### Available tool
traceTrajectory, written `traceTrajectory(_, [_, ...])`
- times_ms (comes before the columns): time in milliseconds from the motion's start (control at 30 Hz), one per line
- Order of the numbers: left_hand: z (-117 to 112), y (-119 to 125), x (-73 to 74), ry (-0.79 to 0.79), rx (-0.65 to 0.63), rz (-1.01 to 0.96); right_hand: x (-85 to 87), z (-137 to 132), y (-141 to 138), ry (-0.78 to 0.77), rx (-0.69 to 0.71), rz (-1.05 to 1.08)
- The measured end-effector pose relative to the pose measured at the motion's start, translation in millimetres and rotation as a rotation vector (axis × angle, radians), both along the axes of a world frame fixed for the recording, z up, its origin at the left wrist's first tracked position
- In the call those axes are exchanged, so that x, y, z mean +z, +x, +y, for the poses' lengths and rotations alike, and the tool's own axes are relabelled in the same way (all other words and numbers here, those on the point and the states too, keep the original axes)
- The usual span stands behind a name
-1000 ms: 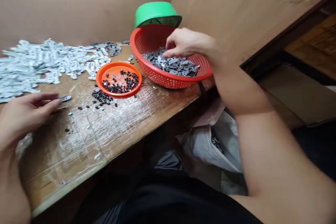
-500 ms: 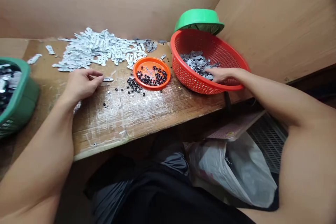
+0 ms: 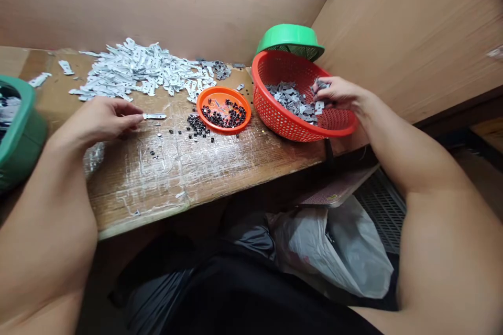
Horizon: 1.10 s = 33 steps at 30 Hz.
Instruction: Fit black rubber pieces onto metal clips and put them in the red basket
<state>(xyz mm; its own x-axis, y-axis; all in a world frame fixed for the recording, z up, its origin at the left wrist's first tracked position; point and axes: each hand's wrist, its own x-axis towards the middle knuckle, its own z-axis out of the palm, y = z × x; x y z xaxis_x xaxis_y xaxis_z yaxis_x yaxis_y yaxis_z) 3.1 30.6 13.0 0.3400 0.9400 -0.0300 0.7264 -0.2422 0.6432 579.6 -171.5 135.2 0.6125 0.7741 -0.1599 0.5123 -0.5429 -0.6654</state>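
My right hand is inside the red mesh basket, fingers closed round a clutch of small grey metal pieces lifted from the heap there. My left hand rests on the wooden table, pinching one end of a small silver metal piece that lies flat on the tape-covered top. A small orange dish of tiny black parts sits between my hands, with more black parts spilled beside it.
A big heap of silver metal strips covers the back of the table. A green basket stands behind the red one, and another green basket sits at the left edge. Plastic bags lie under the table.
My right hand has risen from the bottom of the red basket with grey pieces in its fingers. My left hand has stayed at the silver piece. The view has shifted slightly.
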Motion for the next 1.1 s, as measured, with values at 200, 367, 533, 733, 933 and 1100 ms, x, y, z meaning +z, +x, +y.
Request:
traceTrajectory(200, [-5,-3,2.6,-0.158,0.121,-0.12,49.5,14,-100,0.377,0.284,0.086])
traceTrajectory(367, [-2,-3,-13.7,-0.243,0.1,-0.22,-11.9,62,-222,0.25,0.763,0.305])
traceTrajectory(533, [5,-13,-21.5,-0.348,-0.026,-0.343,-85.9,112,-315,-0.018,1.038,-0.008])
traceTrajectory(733, [3,-14,-14.7,-0.346,-0.034,-0.316,-74.3,136,-291,0.026,1.108,-0.098])
traceTrajectory(933, [0,-8,-11.4,-0.288,-0.039,-0.157,-113.5,157,-209,0.024,0.766,-0.419])
traceTrajectory(1100, [-2,-1,-8.1,-0.192,-0.056,-0.02,-158.1,156,-207,0.113,0.741,-0.369])
